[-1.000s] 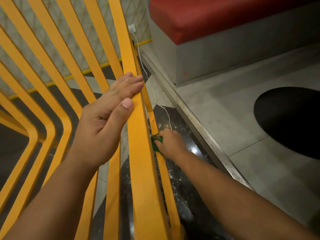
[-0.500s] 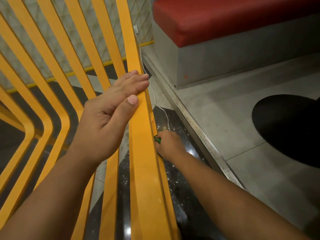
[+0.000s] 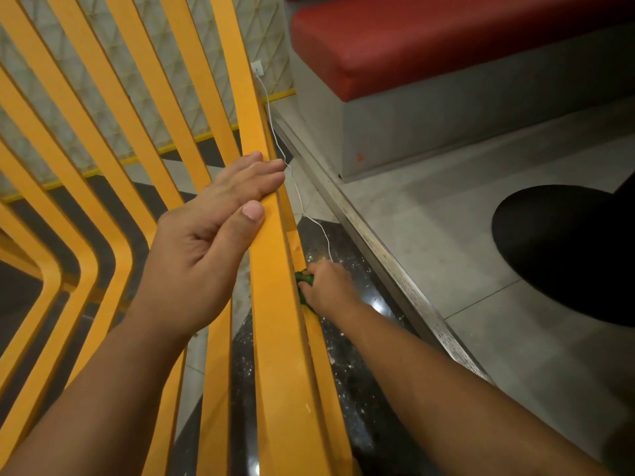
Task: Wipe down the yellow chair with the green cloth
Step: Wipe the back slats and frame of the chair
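Yellow chair (image 3: 271, 304): slats close-set, the gaps between them narrow, wider at left. Left hand (image 3: 206, 249) lies across the outermost slat. Right of that slat a dark floor (image 3: 350, 249) strip lies open, taken midway by right hand (image 3: 326, 286) and green cloth (image 3: 304, 278); white cable (image 3: 297, 194) trails through. Metal threshold (image 3: 395, 266), bench (image 3: 446, 132) and black base (image 3: 567, 252) bound the far side.

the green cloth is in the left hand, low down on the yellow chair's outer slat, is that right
Not quite. The head view shows the green cloth in the right hand, not the left, low down on the yellow chair's outer slat. The left hand rests higher on the slat and holds no cloth.
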The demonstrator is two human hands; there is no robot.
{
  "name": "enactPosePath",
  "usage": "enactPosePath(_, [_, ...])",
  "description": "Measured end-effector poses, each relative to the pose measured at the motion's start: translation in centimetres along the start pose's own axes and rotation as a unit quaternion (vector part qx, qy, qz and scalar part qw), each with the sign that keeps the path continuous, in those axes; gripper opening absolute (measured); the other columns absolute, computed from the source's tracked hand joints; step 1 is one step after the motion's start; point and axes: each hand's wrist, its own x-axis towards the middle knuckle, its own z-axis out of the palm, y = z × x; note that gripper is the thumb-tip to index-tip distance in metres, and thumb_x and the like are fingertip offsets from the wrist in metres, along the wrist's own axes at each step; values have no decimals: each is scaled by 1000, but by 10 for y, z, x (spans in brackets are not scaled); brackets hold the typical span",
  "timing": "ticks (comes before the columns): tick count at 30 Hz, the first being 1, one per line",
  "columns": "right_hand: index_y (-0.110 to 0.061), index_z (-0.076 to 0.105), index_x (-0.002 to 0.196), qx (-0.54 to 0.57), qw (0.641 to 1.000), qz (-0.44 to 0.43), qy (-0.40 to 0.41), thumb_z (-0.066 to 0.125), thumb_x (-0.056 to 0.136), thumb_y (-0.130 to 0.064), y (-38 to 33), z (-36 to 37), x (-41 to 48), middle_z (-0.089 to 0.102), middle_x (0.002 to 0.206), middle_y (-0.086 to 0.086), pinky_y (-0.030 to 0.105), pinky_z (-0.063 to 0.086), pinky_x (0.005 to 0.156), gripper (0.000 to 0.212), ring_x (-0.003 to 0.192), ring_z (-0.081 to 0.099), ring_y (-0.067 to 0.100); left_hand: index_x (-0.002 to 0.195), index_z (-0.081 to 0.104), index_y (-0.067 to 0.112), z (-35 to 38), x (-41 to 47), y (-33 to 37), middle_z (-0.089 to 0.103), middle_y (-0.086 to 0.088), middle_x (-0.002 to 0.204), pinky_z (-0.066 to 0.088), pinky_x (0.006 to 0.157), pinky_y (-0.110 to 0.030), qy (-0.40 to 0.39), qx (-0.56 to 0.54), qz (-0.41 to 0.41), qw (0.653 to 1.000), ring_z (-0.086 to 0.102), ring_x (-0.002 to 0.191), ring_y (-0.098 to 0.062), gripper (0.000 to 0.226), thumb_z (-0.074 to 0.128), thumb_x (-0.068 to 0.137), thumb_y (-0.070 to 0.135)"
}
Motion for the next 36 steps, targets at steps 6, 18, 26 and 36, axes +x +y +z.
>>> enactPosePath(6, [-14, 73, 106, 0, 1000, -4, 1, 65, 94, -31, 7, 3, -11, 64, 105, 5, 36, 53, 84, 23, 97, 61, 24, 135, 54, 1, 0, 0, -2, 54, -6, 143, 29, 120, -34, -4, 1, 1, 1000, 39, 144, -16, 37, 42, 102, 10])
enactPosePath(18, [-12, 72, 104, -45, 999, 6, 9, 64, 95, -31, -1, 5, -3, 62, 103, 6, 39, 55, 80, 23, 93, 62, 27, 135, 53, 0, 2, -1, 1, 55, -5, 143, 29, 120, -30, -4, -9, -6, 1000, 40, 144, -17, 36, 43, 101, 5])
enactPosePath(26, [-12, 72, 104, 44, 997, 55, 36, 67, 94, -30, -9, 6, 28, 68, 103, 8, 38, 56, 81, 22, 98, 64, 26, 134, 54, 1, 1, 2, -1, 55, -5, 142, 29, 120, -31, -4, -9, -2, 1000, 40, 144, -18, 39, 42, 101, 17])
enactPosePath(36, [-11, 74, 96, 90, 995, 36, 38, 74, 88, -26, 6, 7, 16, 71, 94, 7, 25, 43, 70, 17, 82, 57, 18, 136, 51, -1, 3, 0, -2, 54, -8, 143, 28, 121, -35, -2, -25, -9, 1000, 39, 145, -20, 39, 40, 101, 14])
